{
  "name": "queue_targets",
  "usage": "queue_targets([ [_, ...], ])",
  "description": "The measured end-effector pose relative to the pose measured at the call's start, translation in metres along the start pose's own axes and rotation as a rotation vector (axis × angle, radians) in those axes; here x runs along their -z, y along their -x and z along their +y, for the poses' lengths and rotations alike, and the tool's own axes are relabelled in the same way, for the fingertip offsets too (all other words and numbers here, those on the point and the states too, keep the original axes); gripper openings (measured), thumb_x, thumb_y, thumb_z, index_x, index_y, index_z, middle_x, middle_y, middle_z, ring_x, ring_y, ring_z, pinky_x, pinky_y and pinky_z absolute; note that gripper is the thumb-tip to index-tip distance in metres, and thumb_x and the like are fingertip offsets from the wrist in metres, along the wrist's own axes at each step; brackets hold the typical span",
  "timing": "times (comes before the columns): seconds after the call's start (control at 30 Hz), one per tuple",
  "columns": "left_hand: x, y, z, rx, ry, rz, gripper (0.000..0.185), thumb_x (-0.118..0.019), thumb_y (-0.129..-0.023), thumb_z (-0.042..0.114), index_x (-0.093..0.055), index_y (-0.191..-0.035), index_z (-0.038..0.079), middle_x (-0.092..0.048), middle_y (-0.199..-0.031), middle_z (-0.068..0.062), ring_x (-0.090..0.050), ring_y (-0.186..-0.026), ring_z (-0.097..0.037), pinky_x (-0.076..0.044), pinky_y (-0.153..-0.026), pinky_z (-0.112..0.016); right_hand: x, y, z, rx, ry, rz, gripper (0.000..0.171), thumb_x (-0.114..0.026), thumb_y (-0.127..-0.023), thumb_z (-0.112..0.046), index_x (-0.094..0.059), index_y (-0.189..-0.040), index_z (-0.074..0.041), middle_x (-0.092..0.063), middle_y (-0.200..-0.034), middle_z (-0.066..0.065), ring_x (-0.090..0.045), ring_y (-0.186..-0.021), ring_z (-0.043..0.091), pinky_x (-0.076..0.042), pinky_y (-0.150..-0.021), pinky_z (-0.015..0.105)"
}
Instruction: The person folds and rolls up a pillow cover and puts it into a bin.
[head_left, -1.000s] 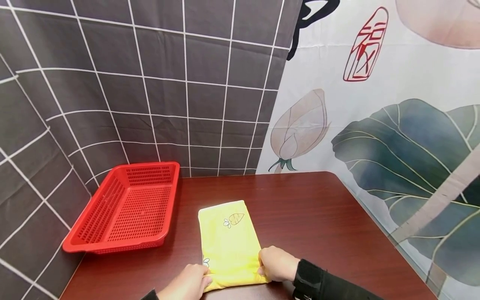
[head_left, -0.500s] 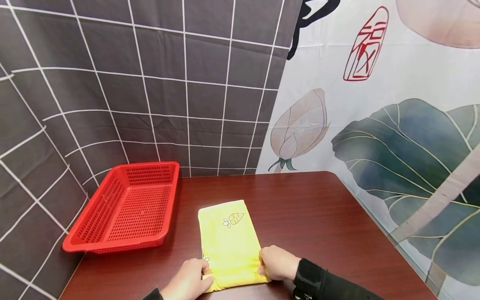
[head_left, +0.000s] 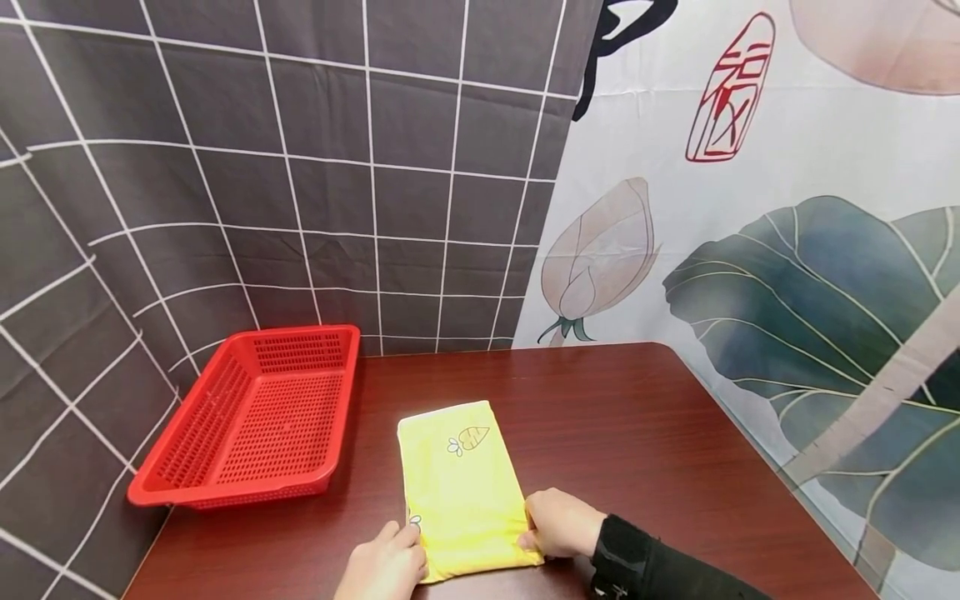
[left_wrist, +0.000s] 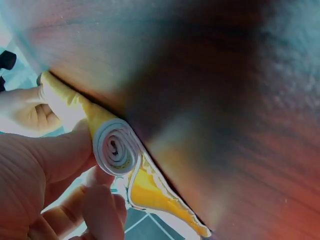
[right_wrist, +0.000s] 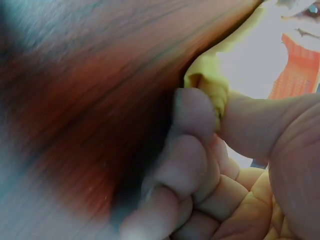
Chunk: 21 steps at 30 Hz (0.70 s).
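Left hand (head_left: 382, 562) and right hand (head_left: 562, 523) pinch the yellow cloth (head_left: 459, 487) at opposite ends of its near roll — long axis pointing away.

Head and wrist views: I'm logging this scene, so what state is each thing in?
Yellow cloth: rolled up along its near edge, the rest lying on the table.
Red basket: upright, open-topped.
Left hand: curled, holding the cloth's rolled left end.
Right hand: pinching the cloth's rolled right end.
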<state>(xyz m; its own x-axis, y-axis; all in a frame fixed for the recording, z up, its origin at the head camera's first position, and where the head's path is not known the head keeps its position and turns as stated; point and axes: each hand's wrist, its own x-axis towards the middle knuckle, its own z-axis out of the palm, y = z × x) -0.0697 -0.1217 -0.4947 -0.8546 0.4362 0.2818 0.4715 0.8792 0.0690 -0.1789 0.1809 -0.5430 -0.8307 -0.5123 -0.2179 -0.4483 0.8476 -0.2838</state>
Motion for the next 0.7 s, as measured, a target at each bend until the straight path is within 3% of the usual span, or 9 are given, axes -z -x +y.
queue_targets([
  [0.1, 0.0, 0.003, -0.001, -0.039, -0.012, 0.002, 0.024, -0.089, -0.07, 0.027, -0.066, -0.067, 0.021, -0.052, -0.085, 0.009, -0.045, -0.076, -0.013, -0.041, -0.05, -0.027, 0.002, 0.004, -0.002, 0.026, 0.012, 0.06, 0.041, -0.087, -0.085, -0.046, -0.054, -0.075, -0.023, -0.049, -0.064, -0.011, -0.046, -0.056, 0.008, -0.04, -0.053, 0.027],
  [0.17, 0.0, 0.004, -0.002, -0.058, -0.018, -0.001, 0.025, -0.09, -0.067, 0.028, -0.066, -0.067, 0.021, -0.054, -0.089, 0.009, -0.047, -0.079, -0.013, -0.042, -0.049, -0.026, 0.014, 0.012, -0.013, 0.088, -0.005, 0.099, 0.039, -0.088, -0.085, -0.038, -0.053, -0.077, -0.023, -0.048, -0.065, -0.012, -0.045, -0.057, 0.006, -0.039, -0.054, 0.026],
  [0.33, -0.001, 0.005, -0.005, -0.084, -0.019, -0.036, 0.022, -0.09, -0.073, 0.028, -0.07, -0.075, 0.02, -0.061, -0.091, 0.008, -0.051, -0.082, -0.013, -0.047, -0.053, -0.026, 0.035, 0.029, -0.038, 0.408, 0.015, 0.21, 0.034, -0.082, -0.082, -0.004, -0.054, -0.075, -0.021, -0.043, -0.07, -0.016, -0.037, -0.063, -0.003, -0.035, -0.059, 0.012],
  [0.43, -0.001, 0.004, -0.006, -0.075, -0.003, -0.066, 0.021, -0.091, -0.075, 0.029, -0.073, -0.079, 0.019, -0.062, -0.088, 0.008, -0.052, -0.082, -0.012, -0.049, -0.057, -0.026, 0.034, 0.033, -0.041, 0.545, 0.09, 0.283, 0.034, -0.077, -0.079, 0.005, -0.058, -0.072, -0.023, -0.047, -0.072, -0.017, -0.038, -0.067, -0.006, -0.033, -0.063, 0.006],
  [0.57, -0.002, 0.003, -0.007, -0.07, 0.013, -0.068, 0.022, -0.092, -0.075, 0.029, -0.073, -0.08, 0.019, -0.062, -0.087, 0.008, -0.053, -0.081, -0.012, -0.05, -0.059, -0.027, 0.031, 0.039, -0.042, 0.627, 0.14, 0.321, 0.029, -0.076, -0.078, 0.001, -0.062, -0.072, -0.025, -0.053, -0.073, -0.018, -0.042, -0.068, -0.008, -0.035, -0.067, 0.003],
  [0.7, -0.003, 0.004, -0.009, -0.064, 0.025, -0.073, 0.022, -0.092, -0.075, 0.029, -0.073, -0.082, 0.019, -0.064, -0.087, 0.007, -0.053, -0.08, -0.012, -0.05, -0.061, -0.027, 0.034, 0.049, -0.042, 0.623, 0.127, 0.254, 0.02, -0.078, -0.084, -0.016, -0.062, -0.079, -0.025, -0.049, -0.077, -0.02, -0.041, -0.07, -0.008, -0.032, -0.068, 0.004],
])
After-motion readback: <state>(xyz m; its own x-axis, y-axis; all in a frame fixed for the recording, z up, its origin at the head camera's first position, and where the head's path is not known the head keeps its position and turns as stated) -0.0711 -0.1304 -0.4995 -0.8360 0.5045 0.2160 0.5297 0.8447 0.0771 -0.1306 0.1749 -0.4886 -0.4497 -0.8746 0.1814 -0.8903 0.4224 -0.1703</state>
